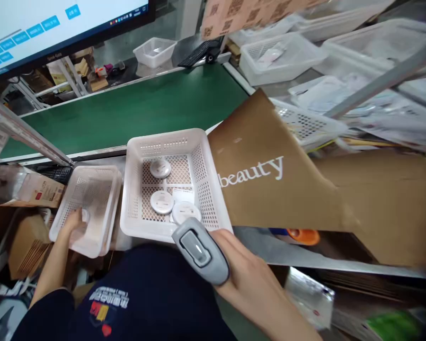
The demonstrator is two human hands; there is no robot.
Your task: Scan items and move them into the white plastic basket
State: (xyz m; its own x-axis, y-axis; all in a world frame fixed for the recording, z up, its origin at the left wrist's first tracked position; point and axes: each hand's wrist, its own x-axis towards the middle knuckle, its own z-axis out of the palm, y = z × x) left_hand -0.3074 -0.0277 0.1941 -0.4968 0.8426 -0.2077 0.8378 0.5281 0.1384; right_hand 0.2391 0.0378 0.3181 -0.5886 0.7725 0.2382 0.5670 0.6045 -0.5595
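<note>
Head view: right hand [244,270] wrapped firmly round grey barcode scanner [201,250], aimed over white basket [135,199] holding three round white compacts [162,201]. Left hand [74,222] gripping near rim of empty baskets stack [87,208] just beside. Probably light, stiff, a bit slick; best grabbed by rims. Brown bag [266,180] to the right.

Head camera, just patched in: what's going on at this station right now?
A person stands at a packing bench beside a green conveyor belt. Their right hand holds a grey handheld scanner aimed toward a white basket containing three round white compacts. Their left hand reaches into an empty basket stack alongside. A brown "beauty" carton flap lies to the right.
</note>
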